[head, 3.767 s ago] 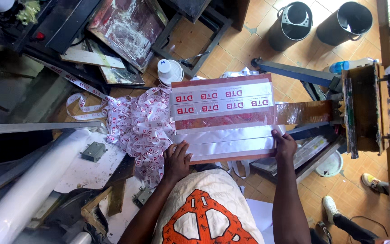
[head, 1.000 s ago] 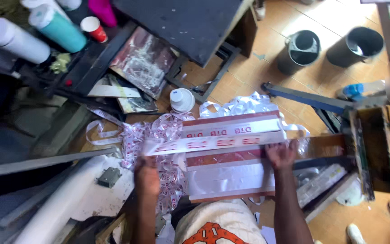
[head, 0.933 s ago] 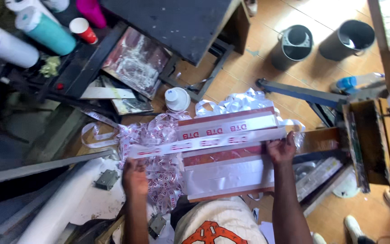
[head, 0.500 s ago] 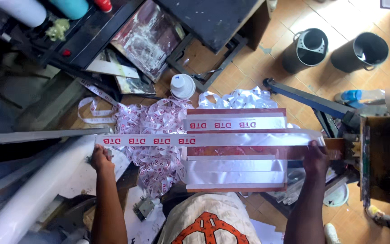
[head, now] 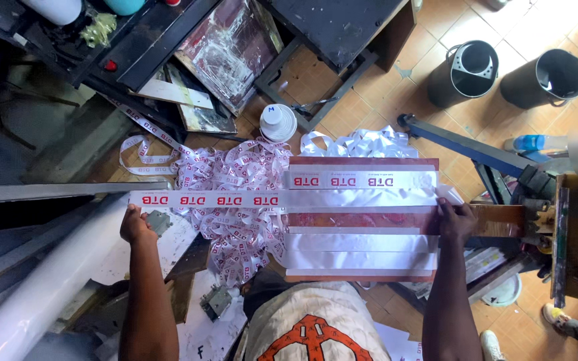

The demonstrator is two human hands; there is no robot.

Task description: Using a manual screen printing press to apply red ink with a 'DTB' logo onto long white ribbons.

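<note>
My left hand [head: 136, 224] grips the left end of a long white ribbon strip [head: 210, 199] printed with red letters, stretched out to the left over a heap of the same ribbon [head: 235, 200]. My right hand [head: 456, 219] presses the strip's other end at the right edge of a reddish-brown board [head: 362, 219] lying across my lap. Another printed strip [head: 342, 181] and several plain white strips [head: 359, 243] lie flat on the board.
A small white tub [head: 278, 122] stands beyond the ribbon heap. Two black buckets [head: 463, 73] sit on the tiled floor at the back right. A metal press frame [head: 570, 234] stands at the right; a long grey bar [head: 61, 192] and white pipe [head: 41, 287] lie at the left.
My left hand has pulled one printed strip off the board and out to the left, while my right hand slid to the board's right edge. The camera view has shifted slightly.
</note>
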